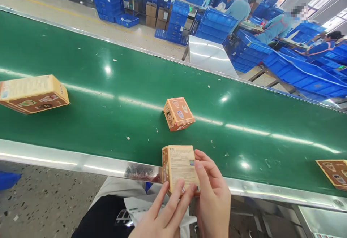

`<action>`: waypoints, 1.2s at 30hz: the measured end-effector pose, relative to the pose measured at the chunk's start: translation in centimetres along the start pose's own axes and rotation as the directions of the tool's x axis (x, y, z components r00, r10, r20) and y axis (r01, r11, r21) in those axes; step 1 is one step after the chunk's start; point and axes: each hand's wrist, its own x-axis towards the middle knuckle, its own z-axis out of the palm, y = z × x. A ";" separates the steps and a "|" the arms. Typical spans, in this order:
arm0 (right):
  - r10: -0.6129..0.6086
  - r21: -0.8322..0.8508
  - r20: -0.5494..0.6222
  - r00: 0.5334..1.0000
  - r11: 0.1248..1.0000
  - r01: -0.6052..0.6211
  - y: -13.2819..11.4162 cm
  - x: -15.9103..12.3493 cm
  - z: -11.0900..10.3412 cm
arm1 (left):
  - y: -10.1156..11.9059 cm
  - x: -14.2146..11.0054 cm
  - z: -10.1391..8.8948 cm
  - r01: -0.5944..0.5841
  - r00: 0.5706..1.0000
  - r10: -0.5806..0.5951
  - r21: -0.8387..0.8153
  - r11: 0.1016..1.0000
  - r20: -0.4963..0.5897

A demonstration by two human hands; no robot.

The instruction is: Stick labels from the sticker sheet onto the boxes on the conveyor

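Head view, logged from my remote station, left to right. At far left, a long printed carton (34,91) lies on the green conveyor belt (108,122). The left hand (162,218) reaches in from below, fingers slightly spread, tips on the lower part of the held carton (180,165); its thumb is hidden, so I cannot tell whether it pinches. A brown printed carton (180,113) sits on the belt just beyond. The held carton is over the near metal rail (108,164), text panel up; contact with the rail is unclear. The right hand (214,194) has its fingers closed around the carton's right edge. At far right, another brown carton (334,173) is partly out of frame.

Step in hand, my judgement: steadying the carton two-handed, text side showing. Any next turn or set-down would call for the right grip kept firm and light left fingertips, to avoid denting the card.
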 end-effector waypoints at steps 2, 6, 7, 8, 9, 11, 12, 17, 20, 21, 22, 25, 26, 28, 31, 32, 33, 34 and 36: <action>-0.037 -0.036 -0.004 0.999 0.999 0.037 0.1 0.0 0.3 | 0.0 0.0 -0.3 -0.019 1.000 0.018 0.047 0.999 0.024; -0.079 -0.098 -0.026 0.997 0.992 0.076 0.2 -0.1 0.5 | 0.4 0.1 -0.5 -0.043 0.997 0.036 0.097 0.994 0.066; -0.086 -0.110 -0.030 0.996 0.991 0.082 0.2 -0.2 0.5 | 0.4 0.1 -0.5 -0.045 0.997 0.037 0.100 0.994 0.074; -0.092 -0.120 -0.033 0.995 0.989 0.087 0.1 -0.2 0.4 | 0.4 0.2 -0.6 -0.046 0.996 0.038 0.102 0.994 0.080; -0.098 -0.130 -0.032 0.995 0.987 0.093 0.1 -0.2 0.4 | 0.4 0.3 -0.7 -0.049 0.996 0.041 0.101 0.994 0.082; -0.107 -0.148 -0.027 0.994 0.984 0.102 0.0 -0.3 0.5 | 0.3 0.5 -0.8 -0.053 0.996 0.047 0.089 0.995 0.074; -0.109 -0.158 -0.024 0.994 0.982 0.104 -0.1 -0.3 0.5 | 0.2 0.6 -0.9 -0.054 0.997 0.049 0.081 0.995 0.066; -0.114 -0.244 -0.009 0.993 0.964 0.108 -0.6 -0.3 0.4 | 0.4 0.6 -0.8 -0.045 0.997 0.041 0.064 0.997 0.066; -0.144 -0.368 0.023 0.989 0.919 0.142 -1.1 -0.1 0.2 | 0.9 0.4 -0.5 -0.012 0.998 0.008 0.054 0.998 0.069; -0.140 -0.400 0.025 0.990 0.906 0.138 -1.3 0.0 0.2 | 1.1 0.3 -0.4 0.000 0.998 -0.003 0.047 0.999 0.066; -0.124 -0.416 0.016 0.992 0.901 0.119 -1.5 0.2 0.1 | 1.2 0.3 -0.3 0.008 0.998 -0.010 0.043 0.999 0.064; -0.076 -0.386 -0.021 0.997 0.920 0.062 -1.7 1.3 -0.6 | 1.3 0.1 0.0 0.026 0.998 -0.029 0.040 0.999 0.058; -0.092 -0.384 -0.026 0.995 0.920 0.075 -1.7 1.9 -1.0 | 1.2 0.1 0.1 0.025 0.998 -0.027 0.037 0.999 0.051; -0.194 -0.431 -0.029 0.981 0.888 0.163 -1.8 3.5 -1.9 | 0.6 0.4 0.3 0.021 0.999 -0.021 0.009 1.000 0.032; -0.392 -0.525 -0.028 0.919 0.788 0.320 -2.0 6.8 -2.9 | -1.1 1.4 0.8 0.028 0.997 -0.022 -0.087 0.996 0.070; -0.439 -0.537 -0.011 0.898 0.760 0.365 -2.0 8.1 -2.9 | -2.0 2.0 1.0 0.037 0.994 -0.023 -0.126 0.991 0.110; -0.467 -0.541 0.020 0.884 0.739 0.402 -2.0 9.3 -2.8 | -3.0 2.6 1.2 0.045 0.987 -0.017 -0.174 0.984 0.160; -0.475 -0.537 0.062 0.878 0.725 0.431 -1.9 10.6 -2.5 | -4.1 3.3 1.4 0.073 0.977 -0.028 -0.211 0.975 0.212; -0.467 -0.523 0.125 0.875 0.719 0.459 -1.7 12.8 -1.6 | -6.4 4.9 1.6 0.128 0.960 -0.016 -0.386 0.914 0.279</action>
